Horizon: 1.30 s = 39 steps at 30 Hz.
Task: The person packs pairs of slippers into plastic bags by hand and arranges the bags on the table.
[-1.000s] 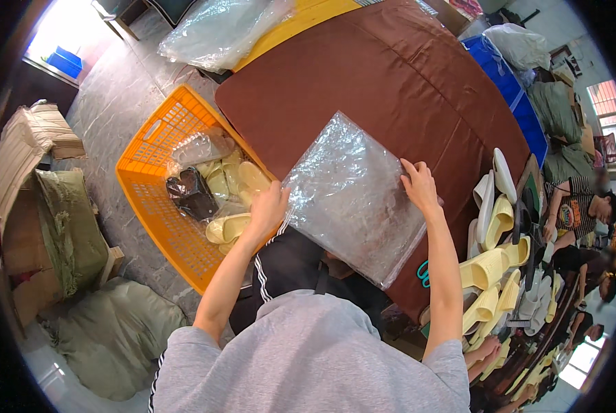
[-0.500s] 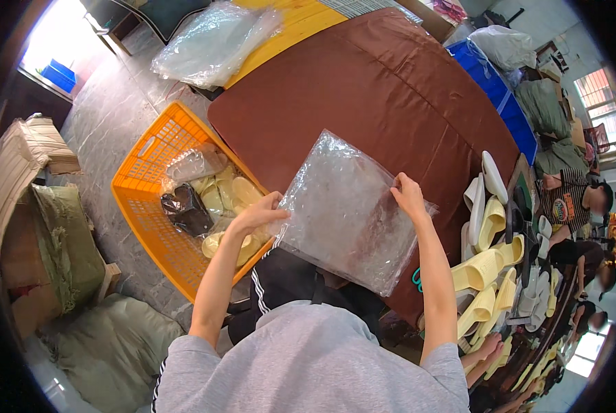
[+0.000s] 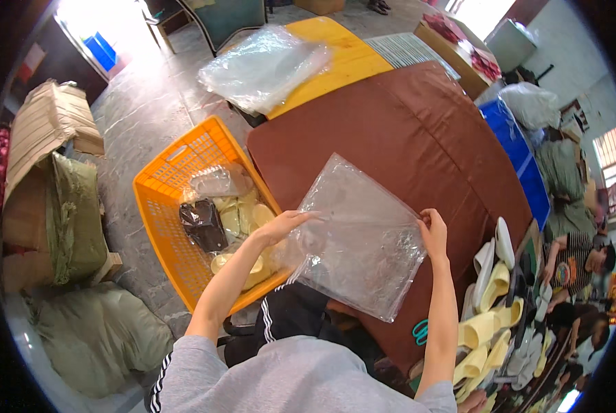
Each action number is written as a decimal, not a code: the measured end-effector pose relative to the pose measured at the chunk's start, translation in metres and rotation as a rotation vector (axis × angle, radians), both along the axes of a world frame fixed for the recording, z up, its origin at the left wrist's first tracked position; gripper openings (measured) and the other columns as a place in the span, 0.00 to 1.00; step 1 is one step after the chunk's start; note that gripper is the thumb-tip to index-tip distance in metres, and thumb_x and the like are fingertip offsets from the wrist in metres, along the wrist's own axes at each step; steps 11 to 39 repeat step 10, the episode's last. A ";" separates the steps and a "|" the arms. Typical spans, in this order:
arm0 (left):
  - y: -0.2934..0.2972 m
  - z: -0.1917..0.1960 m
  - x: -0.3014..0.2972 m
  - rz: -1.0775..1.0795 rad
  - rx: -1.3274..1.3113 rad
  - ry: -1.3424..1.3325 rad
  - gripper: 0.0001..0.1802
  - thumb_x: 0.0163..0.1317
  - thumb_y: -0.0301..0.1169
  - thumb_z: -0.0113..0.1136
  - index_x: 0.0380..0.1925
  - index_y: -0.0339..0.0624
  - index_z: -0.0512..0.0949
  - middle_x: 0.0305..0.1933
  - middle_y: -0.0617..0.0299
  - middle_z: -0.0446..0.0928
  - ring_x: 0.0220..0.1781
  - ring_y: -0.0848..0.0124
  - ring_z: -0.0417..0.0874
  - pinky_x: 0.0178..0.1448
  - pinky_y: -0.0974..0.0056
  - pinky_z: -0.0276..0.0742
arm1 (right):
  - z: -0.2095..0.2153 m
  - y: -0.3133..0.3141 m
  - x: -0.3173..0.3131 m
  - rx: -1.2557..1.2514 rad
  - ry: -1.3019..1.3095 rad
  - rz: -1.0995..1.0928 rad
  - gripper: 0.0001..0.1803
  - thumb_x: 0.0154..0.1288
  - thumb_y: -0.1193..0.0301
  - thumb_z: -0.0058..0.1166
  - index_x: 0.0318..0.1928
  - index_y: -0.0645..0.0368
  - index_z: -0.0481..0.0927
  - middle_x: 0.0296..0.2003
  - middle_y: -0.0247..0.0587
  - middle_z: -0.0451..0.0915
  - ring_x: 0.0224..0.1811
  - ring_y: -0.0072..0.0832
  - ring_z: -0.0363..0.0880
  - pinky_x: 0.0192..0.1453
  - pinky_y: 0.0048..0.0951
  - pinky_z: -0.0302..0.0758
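Both my hands hold up a clear plastic bag (image 3: 363,241) over the near edge of a brown-covered table (image 3: 418,131). My left hand (image 3: 284,226) grips the bag's left edge, with fingers stretched along it. My right hand (image 3: 434,230) pinches the bag's upper right corner. The bag hangs flat and looks empty. Left of my left arm stands an orange plastic crate (image 3: 173,206) holding pale yellow slippers (image 3: 235,217) and a dark wrapped bundle (image 3: 202,224).
A stack of clear bags (image 3: 263,65) lies on a yellow table (image 3: 349,55) at the back. Yellow and white slippers (image 3: 490,303) are piled at the right. A blue bin (image 3: 518,155) stands beyond the brown table. Green sacks (image 3: 80,220) and cardboard boxes (image 3: 46,127) line the left. Another person (image 3: 569,261) sits far right.
My view has tilted, shifting the scene down. My left hand moved from the crate side up along the bag's left edge, and the bag is lifted and spread flatter between both hands.
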<state>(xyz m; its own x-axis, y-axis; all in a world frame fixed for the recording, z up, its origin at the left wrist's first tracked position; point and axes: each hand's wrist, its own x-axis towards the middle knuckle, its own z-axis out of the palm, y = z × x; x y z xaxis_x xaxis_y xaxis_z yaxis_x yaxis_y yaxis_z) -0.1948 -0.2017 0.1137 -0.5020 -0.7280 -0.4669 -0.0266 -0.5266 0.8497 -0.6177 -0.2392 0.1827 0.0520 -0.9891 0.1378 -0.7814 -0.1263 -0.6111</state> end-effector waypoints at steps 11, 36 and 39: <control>-0.109 0.086 0.033 -0.062 -0.505 -0.161 0.25 0.75 0.34 0.44 0.70 0.45 0.62 0.72 0.55 0.64 0.74 0.69 0.59 0.76 0.65 0.52 | 0.019 0.078 0.174 -0.153 -0.063 0.609 0.28 0.49 0.65 0.67 0.53 0.52 0.78 0.50 0.46 0.77 0.55 0.51 0.72 0.59 0.50 0.69; -0.109 0.086 0.033 -0.062 -0.505 -0.161 0.25 0.75 0.34 0.44 0.70 0.45 0.62 0.72 0.55 0.64 0.74 0.69 0.59 0.76 0.65 0.52 | 0.019 0.078 0.174 -0.153 -0.063 0.609 0.28 0.49 0.65 0.67 0.53 0.52 0.78 0.50 0.46 0.77 0.55 0.51 0.72 0.59 0.50 0.69; -0.109 0.086 0.033 -0.062 -0.505 -0.161 0.25 0.75 0.34 0.44 0.70 0.45 0.62 0.72 0.55 0.64 0.74 0.69 0.59 0.76 0.65 0.52 | 0.019 0.078 0.174 -0.153 -0.063 0.609 0.28 0.49 0.65 0.67 0.53 0.52 0.78 0.50 0.46 0.77 0.55 0.51 0.72 0.59 0.50 0.69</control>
